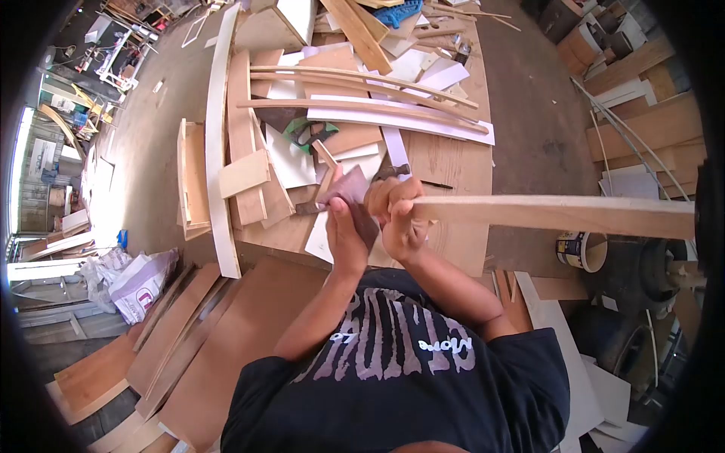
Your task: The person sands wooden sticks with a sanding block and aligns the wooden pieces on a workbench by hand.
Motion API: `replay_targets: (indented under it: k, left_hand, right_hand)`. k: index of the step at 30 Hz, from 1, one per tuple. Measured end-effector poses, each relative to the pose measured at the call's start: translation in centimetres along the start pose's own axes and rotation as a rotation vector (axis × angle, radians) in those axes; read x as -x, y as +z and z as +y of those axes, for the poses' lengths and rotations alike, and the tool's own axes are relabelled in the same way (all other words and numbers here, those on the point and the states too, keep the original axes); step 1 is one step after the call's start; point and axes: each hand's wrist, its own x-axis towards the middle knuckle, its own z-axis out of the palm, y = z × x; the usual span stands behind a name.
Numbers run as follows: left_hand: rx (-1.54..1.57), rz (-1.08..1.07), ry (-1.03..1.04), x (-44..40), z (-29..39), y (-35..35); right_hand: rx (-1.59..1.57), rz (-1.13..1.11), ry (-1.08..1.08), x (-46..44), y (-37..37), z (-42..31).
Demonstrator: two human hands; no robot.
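Observation:
My left hand [349,238] is closed on a folded brownish sheet that looks like sandpaper [350,187], with the thumb pressed along its face. Beside it, my right hand [399,215] wraps its fingers round the near end of a long, pale wooden strip [544,215]. That strip runs out to the right, past the table's edge, above the floor. The two hands almost meet over the workbench [453,166]. Part of the sheet lies between them, and I cannot tell whether it touches the strip.
Several thin curved wooden strips [362,104] lie across white and brown offcuts on the bench. A dark slim stick [436,185] and a green-and-black cloth [311,136] are there too. Boards [226,340] lean at lower left. A white bucket [581,251] stands at right.

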Motion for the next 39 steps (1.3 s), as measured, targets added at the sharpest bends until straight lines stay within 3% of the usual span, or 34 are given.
replay_targets:
  k: [3,6,9,11,12,16,17,19,20,21,23,27,29,31,33,34,36,39]
  left_hand:
    - [0.03,-0.086,0.058,0.6,-1.0,-2.0]
    - [-0.066,0.115,-0.035,-0.6,0.5,-5.1]
    - [-0.065,0.106,-0.113,-0.6,2.4,-8.4]
    - [-0.23,0.077,-0.028,0.3,-0.6,-11.3]
    - [-0.005,0.056,-0.018,0.5,0.1,-10.5]
    - [-0.176,0.08,-0.055,-1.4,2.9,-15.3]
    - [0.131,0.094,-0.175,-1.5,4.0,-15.7]
    - [-0.091,0.022,-0.101,-1.0,3.7,-17.1]
    - [-0.403,-0.042,0.115,-1.1,3.6,-17.5]
    - [-0.207,-0.119,0.043,-0.8,3.7,-17.4]
    - [-0.286,-0.13,0.054,-0.7,4.1,-17.7]
    - [-0.143,-0.13,-0.002,-2.6,3.8,-19.8]
    - [-0.108,-0.058,-0.016,-1.9,3.7,-19.4]
    - [-0.015,-0.124,-0.031,-0.9,4.3,-18.1]
    - [-0.342,-0.202,0.215,-1.4,4.6,-18.6]
    - [-0.34,-0.214,0.215,-1.8,4.9,-19.0]
    - [0.051,-0.101,-0.08,-2.4,5.8,-19.6]
    - [-0.061,-0.218,-0.071,-1.9,5.8,-20.1]
  right_hand:
    - [0.122,0.066,-0.074,-1.4,1.6,2.3]
    - [0.111,0.0,-0.01,0.4,3.8,3.9]
    - [0.23,-0.141,-0.029,3.1,5.2,6.0]
    - [0.221,0.062,0.048,1.4,7.8,7.0]
    - [0.146,0.115,0.032,0.4,8.5,8.1]
    - [0.206,0.044,0.092,2.4,11.7,9.4]
    - [0.205,-0.015,0.112,3.9,12.2,9.8]
    - [0.256,-0.038,0.087,3.6,12.6,10.0]
    - [0.258,0.039,0.107,2.6,13.4,9.8]
    - [0.263,0.121,0.136,2.1,13.9,9.8]
    - [0.266,0.211,0.111,2.0,14.2,10.5]
    - [0.255,0.05,-0.014,4.8,15.5,11.5]
    - [0.379,0.13,0.009,4.7,15.4,11.8]
    - [0.395,0.272,-0.054,2.2,16.0,11.6]
    - [0.343,0.291,-0.081,1.6,16.4,11.2]
    - [0.315,0.232,-0.073,2.3,16.7,11.1]
    - [0.298,0.096,-0.081,4.1,16.9,11.1]
    - [0.355,0.136,-0.041,4.0,16.1,11.8]
